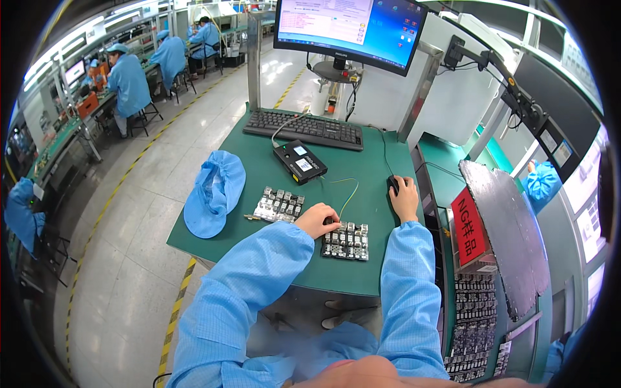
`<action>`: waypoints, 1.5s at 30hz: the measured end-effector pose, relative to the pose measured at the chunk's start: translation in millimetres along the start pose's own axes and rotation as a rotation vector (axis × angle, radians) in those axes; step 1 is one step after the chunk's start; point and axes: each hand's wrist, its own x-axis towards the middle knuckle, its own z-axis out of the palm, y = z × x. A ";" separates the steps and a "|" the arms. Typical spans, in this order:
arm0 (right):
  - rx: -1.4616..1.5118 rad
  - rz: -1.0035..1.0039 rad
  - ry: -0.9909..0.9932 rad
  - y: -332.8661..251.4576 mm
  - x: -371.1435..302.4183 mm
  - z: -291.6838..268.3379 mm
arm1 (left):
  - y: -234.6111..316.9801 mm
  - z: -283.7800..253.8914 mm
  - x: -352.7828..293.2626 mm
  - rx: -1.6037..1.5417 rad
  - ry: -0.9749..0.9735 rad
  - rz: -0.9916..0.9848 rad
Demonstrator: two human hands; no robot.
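Note:
My left hand point(317, 220) is closed, fingers pinched on a small dark piece point(328, 221) whose kind I cannot make out. It rests at the upper left corner of a panel of small circuit boards point(346, 243). A thin yellow-green wire point(353, 193) runs down towards that corner; its end is hidden. Left of this hand lies a second panel of circuit boards point(278, 205). At the right side of the green table, my right hand point(405, 198) is wrapped over a black computer mouse point(392, 184).
A black box with a small screen point(299, 161) lies below the keyboard point(304, 129). A monitor point(349, 29) stands behind. At left is a blue cap point(215, 194). A red sign point(468, 225) and stacked board panels point(474, 317) are at right. Seated co-workers point(129, 81) are far left.

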 end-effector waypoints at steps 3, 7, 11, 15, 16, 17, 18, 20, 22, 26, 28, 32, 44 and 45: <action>0.015 -0.012 0.004 -2.7 -0.9 -0.4 | -2.2 0.0 1.1 0.004 -0.006 0.001; 0.012 0.002 -0.012 -6.2 0.6 -2.1 | -2.3 -0.1 1.7 0.026 0.036 0.033; 0.029 -0.005 0.000 -4.5 -1.2 -1.4 | -1.9 0.5 1.2 0.031 0.034 0.017; 0.041 0.001 0.000 -4.0 -2.2 0.4 | -4.0 1.3 0.4 0.033 0.031 0.028; 0.038 0.003 0.001 -3.3 -2.8 0.3 | -3.5 1.6 0.5 0.031 0.029 0.028; 0.037 0.003 0.001 -2.7 -2.9 0.5 | -3.1 1.6 0.8 0.030 0.030 0.028; 0.033 0.004 -0.001 -2.2 -3.0 0.8 | -2.9 1.5 1.3 0.033 0.020 0.025; 0.031 0.004 -0.005 -4.2 -2.8 0.4 | -2.7 1.1 0.7 0.038 0.011 0.019; 0.016 0.018 -0.009 -4.9 -2.7 0.5 | -2.6 0.9 0.2 0.041 0.028 0.023; -0.028 0.065 0.017 -0.4 -2.7 2.7 | -1.4 0.5 1.0 0.032 0.022 0.023; -0.041 0.107 0.034 1.4 -2.7 3.4 | -0.9 0.3 1.0 0.038 0.019 0.010; -0.025 0.105 0.015 -0.4 -1.5 2.4 | -1.5 -0.6 1.2 0.027 0.018 0.002; 0.045 0.014 -0.015 -3.2 -2.0 -0.6 | 0.3 -0.4 1.1 0.021 0.011 0.004; 0.034 0.028 -0.019 -3.4 -1.9 -0.7 | 0.4 -0.3 1.3 0.022 0.012 0.006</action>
